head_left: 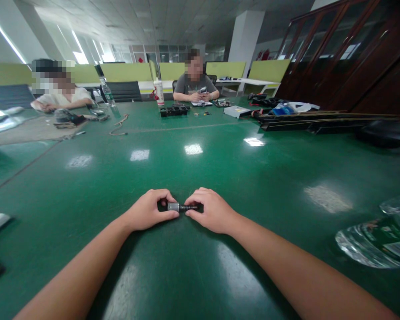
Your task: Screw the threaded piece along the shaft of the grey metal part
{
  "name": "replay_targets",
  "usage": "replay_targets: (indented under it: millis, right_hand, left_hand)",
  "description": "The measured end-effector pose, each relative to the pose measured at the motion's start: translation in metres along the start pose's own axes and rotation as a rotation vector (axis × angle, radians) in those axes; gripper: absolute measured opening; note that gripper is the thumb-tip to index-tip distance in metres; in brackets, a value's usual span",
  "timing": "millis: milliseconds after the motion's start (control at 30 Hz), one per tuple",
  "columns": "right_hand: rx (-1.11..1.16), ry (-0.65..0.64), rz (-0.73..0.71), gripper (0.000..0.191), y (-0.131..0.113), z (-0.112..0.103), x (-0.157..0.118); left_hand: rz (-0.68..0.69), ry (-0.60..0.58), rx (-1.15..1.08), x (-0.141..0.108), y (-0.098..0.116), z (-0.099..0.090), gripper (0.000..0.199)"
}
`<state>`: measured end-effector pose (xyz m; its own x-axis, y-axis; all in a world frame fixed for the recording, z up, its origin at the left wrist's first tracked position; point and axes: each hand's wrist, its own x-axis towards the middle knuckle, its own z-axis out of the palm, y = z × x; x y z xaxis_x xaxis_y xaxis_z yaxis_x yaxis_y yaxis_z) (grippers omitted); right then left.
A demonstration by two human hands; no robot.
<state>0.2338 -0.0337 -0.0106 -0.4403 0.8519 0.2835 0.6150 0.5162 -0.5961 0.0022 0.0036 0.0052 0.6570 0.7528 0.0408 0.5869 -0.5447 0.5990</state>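
Note:
A small silver metal cylinder (pixel 173 207) with a dark, spirally ribbed shaft (pixel 189 207) lies lengthwise between my hands, low over the green table (pixel 173 169). My left hand (pixel 153 208) is closed on the cylinder, thumb on the near side and fingers on the far side. From the right, my right hand (pixel 211 210) pinches the shaft, whose end shows inside the curl of the fingers. Whether the cylinder and the shaft are one piece or two, I cannot tell.
Clear plastic bottles (pixel 376 242) lie at the right. Farther back are a black device (pixel 175 110), a cord (pixel 119 125), a white bottle (pixel 159 92) and long dark strips (pixel 286 121). A person (pixel 196 84) sits opposite holding a phone; another person (pixel 65 95) sits far left.

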Motion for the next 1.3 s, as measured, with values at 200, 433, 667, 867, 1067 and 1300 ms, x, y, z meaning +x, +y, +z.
replay_targets:
  millis: [200, 433, 667, 867, 1067, 1300]
  right_hand:
    - [-0.021, -0.008, 0.013, 0.010, -0.001, -0.001, -0.001]
    - [-0.025, 0.010, 0.019, 0.009, 0.003, -0.001, -0.001]
    - [-0.045, 0.031, 0.022, 0.008, 0.008, -0.002, -0.002]
    - [-0.076, 0.022, 0.056, 0.009, 0.009, -0.008, -0.002]
    - [-0.216, 0.073, 0.259, 0.012, 0.017, -0.019, -0.002]
    - [-0.180, 0.058, 0.206, 0.010, 0.011, -0.017, -0.003]
  left_hand:
    - [0.001, 0.000, 0.002, -0.001, 0.000, -0.001, 0.023]
    - [-0.006, 0.004, -0.011, -0.001, 0.001, 0.000, 0.024]
    - [-0.032, 0.013, -0.014, -0.001, 0.000, 0.000, 0.027]
    - [-0.057, 0.017, -0.015, 0.000, 0.000, 0.001, 0.029]
    - [-0.082, 0.026, -0.013, -0.002, 0.001, 0.000, 0.031]
    - [-0.063, 0.029, -0.018, -0.002, 0.001, 0.000, 0.032]
